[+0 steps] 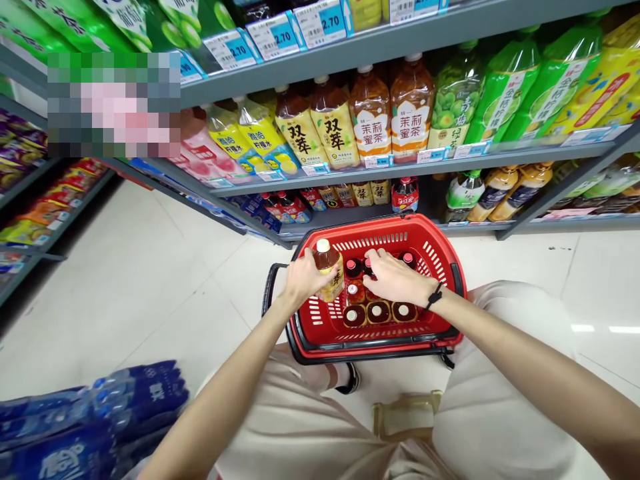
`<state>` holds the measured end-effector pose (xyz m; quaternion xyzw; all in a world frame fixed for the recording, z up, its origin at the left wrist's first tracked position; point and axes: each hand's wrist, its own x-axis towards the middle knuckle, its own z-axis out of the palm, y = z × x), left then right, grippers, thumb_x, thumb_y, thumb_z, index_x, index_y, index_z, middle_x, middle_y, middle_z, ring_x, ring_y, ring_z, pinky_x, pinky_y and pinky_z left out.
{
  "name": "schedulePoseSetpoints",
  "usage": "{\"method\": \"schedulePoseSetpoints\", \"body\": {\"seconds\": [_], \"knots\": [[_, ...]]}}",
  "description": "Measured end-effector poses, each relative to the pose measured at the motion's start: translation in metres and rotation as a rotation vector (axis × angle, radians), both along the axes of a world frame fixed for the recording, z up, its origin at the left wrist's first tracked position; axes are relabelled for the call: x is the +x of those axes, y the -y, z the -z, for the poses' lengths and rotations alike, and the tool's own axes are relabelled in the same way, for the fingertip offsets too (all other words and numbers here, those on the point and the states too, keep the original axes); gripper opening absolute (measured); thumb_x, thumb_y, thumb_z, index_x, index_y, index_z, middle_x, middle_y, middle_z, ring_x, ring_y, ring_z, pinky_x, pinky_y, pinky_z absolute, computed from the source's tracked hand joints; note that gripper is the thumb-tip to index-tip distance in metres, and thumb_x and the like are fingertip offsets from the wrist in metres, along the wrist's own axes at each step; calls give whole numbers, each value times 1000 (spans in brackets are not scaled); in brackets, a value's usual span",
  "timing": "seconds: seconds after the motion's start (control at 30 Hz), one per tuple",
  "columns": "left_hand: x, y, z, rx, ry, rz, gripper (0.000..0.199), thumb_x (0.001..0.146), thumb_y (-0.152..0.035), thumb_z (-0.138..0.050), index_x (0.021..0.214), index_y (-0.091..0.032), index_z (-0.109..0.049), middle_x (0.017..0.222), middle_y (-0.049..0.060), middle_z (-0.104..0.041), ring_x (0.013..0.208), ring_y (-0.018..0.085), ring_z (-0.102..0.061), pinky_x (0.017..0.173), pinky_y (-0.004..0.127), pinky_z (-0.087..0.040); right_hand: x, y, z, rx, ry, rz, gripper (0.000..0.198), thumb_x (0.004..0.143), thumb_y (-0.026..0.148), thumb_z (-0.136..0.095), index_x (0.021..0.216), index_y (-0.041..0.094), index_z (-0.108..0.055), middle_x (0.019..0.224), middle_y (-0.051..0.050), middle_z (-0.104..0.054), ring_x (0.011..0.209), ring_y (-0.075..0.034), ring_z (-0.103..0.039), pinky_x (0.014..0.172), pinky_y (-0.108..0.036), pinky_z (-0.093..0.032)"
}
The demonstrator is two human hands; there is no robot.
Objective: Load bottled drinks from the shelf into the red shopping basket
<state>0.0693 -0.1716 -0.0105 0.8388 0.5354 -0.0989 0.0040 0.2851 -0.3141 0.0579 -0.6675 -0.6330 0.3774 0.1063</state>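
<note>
My left hand (pixel 304 275) is wrapped round a bottle of brown tea (pixel 331 285) with a yellow label and a pale cap, held upright over the left part of a red shopping basket (pixel 425 230). Inside the basket, my right hand (pixel 395 279) has its fingers curled at the top of a red-capped bottle (pixel 369 264). Part of that bottle is hidden by the hand. More dark bottles with red caps stand around it, and a row of pale-capped bottles (pixel 379 312) fills the near side.
Before me rises a shelf (pixel 320 63) of drink bottles, with price tags along its edges. The basket's black handle (pixel 267 290) sticks out at left. Blue-wrapped water packs (pixel 135 400) lie at lower left. A beige stool (pixel 380 420) is between my legs.
</note>
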Motion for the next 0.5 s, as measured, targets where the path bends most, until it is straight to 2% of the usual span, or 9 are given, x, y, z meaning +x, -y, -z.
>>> {"method": "schedulePoseSetpoints", "body": {"seconds": [0.13,0.27,0.37,0.5], "knots": [[4,-2,31,-55,-48,-77,90,91,-70,-65,139,5,-53,113,29,-75,110,41,-75,90,40,-55,1,1,-3,11,32,-24,34,106,22,-49,135,5,-51,140,-28,-57,133,-39,-59,107,-50,-49],[11,-6,59,-105,-84,-172,92,83,-68,-76,135,6,-58,120,32,-72,114,42,-73,91,40,-55,1,2,-7,-12,-47,-36,41,108,27,-49,142,5,-48,141,-27,-59,135,-40,-60,108,-49,-49],[12,-13,74,-150,-95,-233,94,78,-68,-81,135,4,-61,123,31,-72,117,42,-73,92,40,-55,3,3,-9,-7,-73,-48,39,108,28,-49,141,6,-48,143,-27,-59,139,-40,-57,110,-48,-47],[7,-18,91,-189,-81,-303,82,80,-72,-77,126,-4,-69,123,27,-74,119,40,-73,95,40,-56,10,6,-11,-7,-57,-31,36,107,26,-49,138,6,-48,141,-27,-60,134,-38,-61,107,-47,-49]]}}
